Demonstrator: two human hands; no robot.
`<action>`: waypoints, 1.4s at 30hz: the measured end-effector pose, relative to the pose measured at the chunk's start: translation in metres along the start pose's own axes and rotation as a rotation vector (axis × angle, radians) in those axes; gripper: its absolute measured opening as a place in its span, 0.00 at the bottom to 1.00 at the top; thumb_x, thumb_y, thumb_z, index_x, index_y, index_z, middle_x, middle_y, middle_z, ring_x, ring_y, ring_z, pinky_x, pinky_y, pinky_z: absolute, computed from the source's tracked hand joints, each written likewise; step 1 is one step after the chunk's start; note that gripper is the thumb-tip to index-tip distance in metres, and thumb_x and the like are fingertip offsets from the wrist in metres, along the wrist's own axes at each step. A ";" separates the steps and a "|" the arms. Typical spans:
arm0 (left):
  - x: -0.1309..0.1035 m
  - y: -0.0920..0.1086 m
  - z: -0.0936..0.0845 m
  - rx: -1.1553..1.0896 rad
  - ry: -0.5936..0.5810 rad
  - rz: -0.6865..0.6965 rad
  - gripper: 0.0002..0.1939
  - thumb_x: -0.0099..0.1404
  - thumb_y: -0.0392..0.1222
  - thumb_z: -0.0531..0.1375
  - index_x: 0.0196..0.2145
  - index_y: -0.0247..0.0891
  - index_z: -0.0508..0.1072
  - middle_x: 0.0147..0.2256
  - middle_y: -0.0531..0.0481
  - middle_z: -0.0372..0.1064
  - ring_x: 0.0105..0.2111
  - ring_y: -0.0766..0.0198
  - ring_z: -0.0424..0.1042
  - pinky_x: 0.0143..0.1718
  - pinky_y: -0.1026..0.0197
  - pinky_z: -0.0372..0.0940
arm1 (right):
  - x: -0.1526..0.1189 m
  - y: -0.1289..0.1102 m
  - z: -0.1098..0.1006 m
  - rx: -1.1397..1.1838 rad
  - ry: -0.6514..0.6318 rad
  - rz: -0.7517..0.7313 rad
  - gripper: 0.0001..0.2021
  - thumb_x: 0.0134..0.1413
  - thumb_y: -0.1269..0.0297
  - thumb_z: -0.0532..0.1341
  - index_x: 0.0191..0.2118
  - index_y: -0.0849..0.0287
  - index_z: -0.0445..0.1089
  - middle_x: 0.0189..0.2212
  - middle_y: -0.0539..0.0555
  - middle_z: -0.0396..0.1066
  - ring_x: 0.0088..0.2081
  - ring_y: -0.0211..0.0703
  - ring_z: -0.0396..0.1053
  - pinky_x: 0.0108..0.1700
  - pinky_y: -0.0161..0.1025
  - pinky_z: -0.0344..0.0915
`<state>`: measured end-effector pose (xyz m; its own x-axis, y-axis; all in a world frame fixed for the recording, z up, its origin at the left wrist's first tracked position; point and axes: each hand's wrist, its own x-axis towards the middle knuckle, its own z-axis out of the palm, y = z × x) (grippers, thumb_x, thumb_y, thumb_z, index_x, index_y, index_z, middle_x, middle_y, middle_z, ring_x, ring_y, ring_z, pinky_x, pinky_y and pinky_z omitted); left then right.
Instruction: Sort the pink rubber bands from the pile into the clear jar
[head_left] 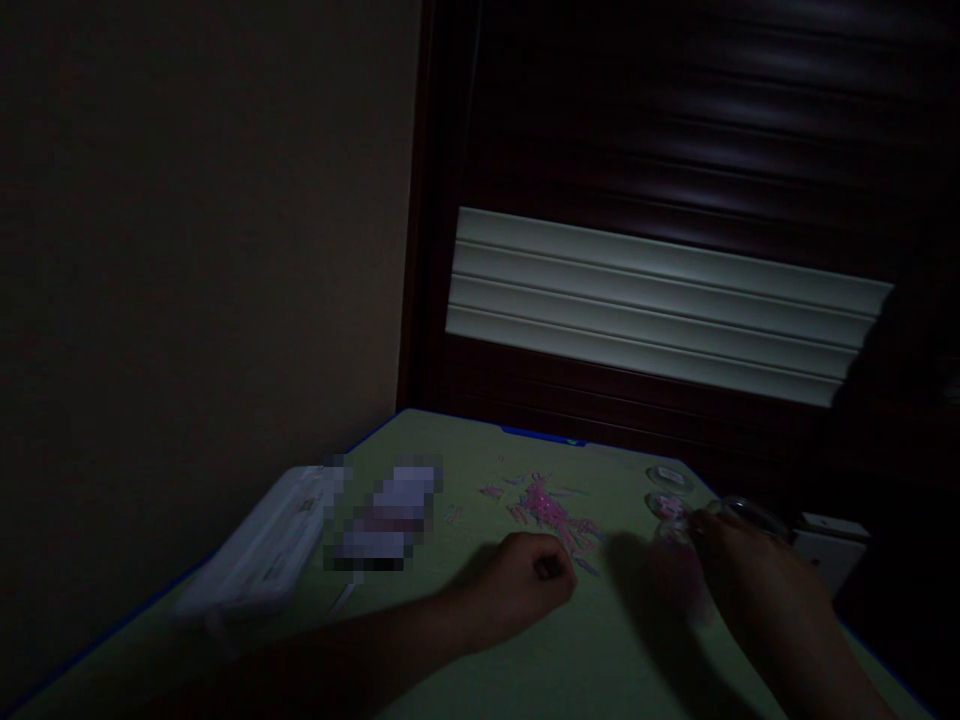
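My left hand (529,580) is curled closed above the table, just in front of a loose pile of small pink pieces (546,508). Whether anything is inside its fingers I cannot make out. On the right, my right hand (750,575) has its fingers bent together beside a see-through container with pink contents (677,570). Its fingertips overlap the container's upper edge, and what they hold is hidden in the dark. Behind that container lie a small round clear thing with a pink label (666,505) and a round clear lid-like disc (670,478).
A long white box (262,545) lies along the table's left side, beside a blurred-out phone-shaped object (390,515). The pale green table (442,440) has a blue edge. A wall (210,250) and a dark slatted door (675,130) stand close behind. The light is dim.
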<state>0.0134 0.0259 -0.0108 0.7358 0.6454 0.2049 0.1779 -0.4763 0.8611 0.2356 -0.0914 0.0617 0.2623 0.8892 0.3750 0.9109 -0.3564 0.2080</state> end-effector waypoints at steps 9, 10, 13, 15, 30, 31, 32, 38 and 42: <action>-0.001 0.001 -0.001 0.059 0.006 -0.025 0.09 0.57 0.42 0.57 0.33 0.37 0.74 0.30 0.53 0.71 0.31 0.64 0.69 0.31 0.66 0.59 | -0.001 -0.001 0.001 0.015 0.117 -0.102 0.13 0.53 0.75 0.51 0.36 0.57 0.72 0.31 0.57 0.74 0.30 0.49 0.72 0.28 0.40 0.60; -0.001 0.001 -0.001 0.055 0.005 -0.023 0.09 0.57 0.42 0.56 0.33 0.37 0.74 0.30 0.54 0.71 0.31 0.64 0.69 0.30 0.66 0.59 | 0.000 -0.002 0.001 0.034 0.119 -0.127 0.13 0.54 0.74 0.51 0.37 0.57 0.72 0.31 0.57 0.73 0.30 0.48 0.72 0.29 0.40 0.60; -0.001 0.003 -0.001 0.050 0.003 -0.025 0.09 0.57 0.42 0.57 0.32 0.37 0.74 0.29 0.54 0.70 0.31 0.64 0.69 0.30 0.67 0.59 | 0.001 -0.010 0.001 0.072 0.176 -0.249 0.13 0.55 0.75 0.50 0.34 0.57 0.71 0.30 0.56 0.73 0.30 0.47 0.71 0.31 0.40 0.60; -0.002 0.008 -0.002 0.054 -0.001 -0.025 0.09 0.57 0.42 0.57 0.31 0.36 0.74 0.28 0.54 0.70 0.31 0.65 0.68 0.30 0.67 0.59 | 0.001 -0.017 0.003 0.097 0.223 -0.377 0.12 0.54 0.76 0.52 0.32 0.56 0.71 0.30 0.56 0.72 0.32 0.47 0.70 0.36 0.42 0.60; -0.003 0.017 -0.017 0.273 -0.025 -0.011 0.08 0.56 0.38 0.55 0.29 0.35 0.74 0.26 0.53 0.70 0.28 0.65 0.69 0.26 0.68 0.57 | -0.003 -0.051 0.019 0.381 -0.039 -0.629 0.08 0.52 0.76 0.57 0.30 0.58 0.71 0.28 0.53 0.71 0.30 0.40 0.68 0.30 0.33 0.56; -0.002 0.016 -0.021 0.313 -0.031 -0.022 0.08 0.56 0.38 0.54 0.29 0.36 0.73 0.27 0.53 0.70 0.28 0.65 0.69 0.25 0.68 0.57 | -0.002 -0.049 0.018 0.396 -0.053 -0.618 0.08 0.52 0.75 0.56 0.30 0.58 0.72 0.28 0.53 0.72 0.30 0.41 0.69 0.31 0.34 0.57; -0.002 0.017 -0.025 0.366 -0.035 -0.030 0.08 0.56 0.37 0.54 0.29 0.36 0.73 0.27 0.52 0.70 0.28 0.65 0.70 0.26 0.68 0.57 | -0.002 -0.048 0.017 0.412 -0.073 -0.612 0.09 0.52 0.75 0.56 0.31 0.57 0.72 0.28 0.54 0.72 0.31 0.42 0.69 0.32 0.34 0.58; -0.004 0.045 -0.061 0.912 0.034 -0.184 0.11 0.60 0.33 0.51 0.31 0.37 0.74 0.34 0.45 0.73 0.33 0.59 0.72 0.33 0.62 0.61 | -0.007 -0.051 0.000 0.486 -0.092 -0.584 0.11 0.57 0.71 0.52 0.32 0.57 0.72 0.31 0.55 0.72 0.33 0.41 0.69 0.35 0.35 0.59; -0.005 0.061 -0.081 1.005 0.082 -0.328 0.14 0.60 0.31 0.50 0.33 0.32 0.75 0.34 0.36 0.73 0.34 0.52 0.73 0.33 0.57 0.64 | -0.009 -0.053 -0.003 0.455 -0.114 -0.575 0.13 0.58 0.70 0.51 0.30 0.57 0.71 0.29 0.55 0.72 0.31 0.41 0.69 0.32 0.35 0.59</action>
<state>-0.0324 0.0412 0.0785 0.5139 0.8525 0.0956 0.8462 -0.5220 0.1070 0.1839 -0.0812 0.0496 -0.2866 0.9329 0.2181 0.9500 0.3061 -0.0612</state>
